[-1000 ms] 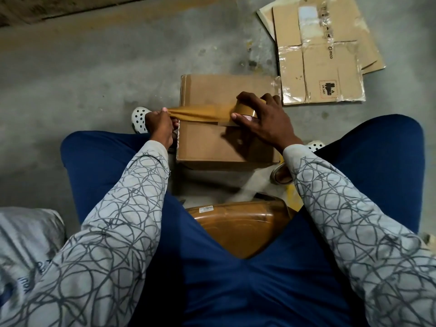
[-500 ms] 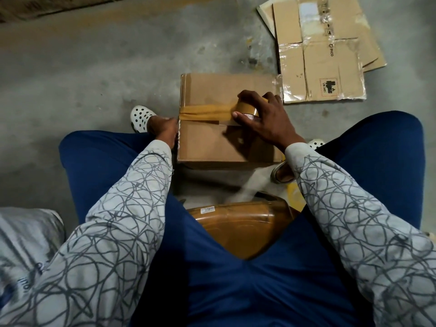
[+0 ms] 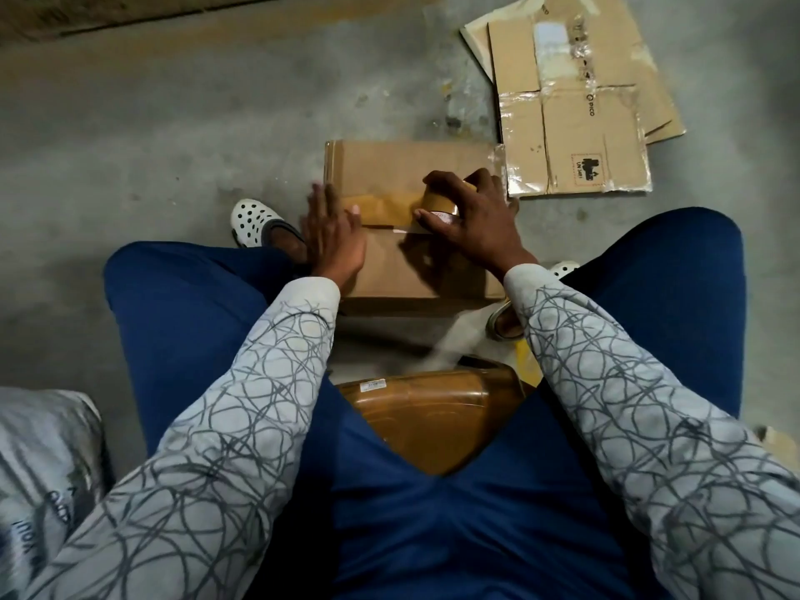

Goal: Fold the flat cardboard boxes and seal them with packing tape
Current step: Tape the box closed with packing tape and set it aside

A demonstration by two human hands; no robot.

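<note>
A folded brown cardboard box point(image 3: 415, 166) stands on the concrete floor between my feet. A strip of brown packing tape point(image 3: 389, 207) runs across its top from the left edge to the tape roll point(image 3: 441, 203). My right hand point(image 3: 472, 223) grips the roll on the box top, fingers curled over it. With straight fingers, my left hand point(image 3: 333, 236) lies flat on the box's left end, over the start of the tape strip. Flat cardboard boxes point(image 3: 571, 97) lie on the floor at the far right.
I sit on a brown seat point(image 3: 428, 409) with my blue-trousered legs spread either side of the box. White perforated shoes point(image 3: 255, 220) flank the box. A second tape roll point(image 3: 504, 324) lies by my right foot. A grey printed sack point(image 3: 43, 461) sits at the lower left.
My left hand let go of the tape end, came up from the box's left side and now lies flat on top. The tape strip, first stretched in the air, now lies on the box.
</note>
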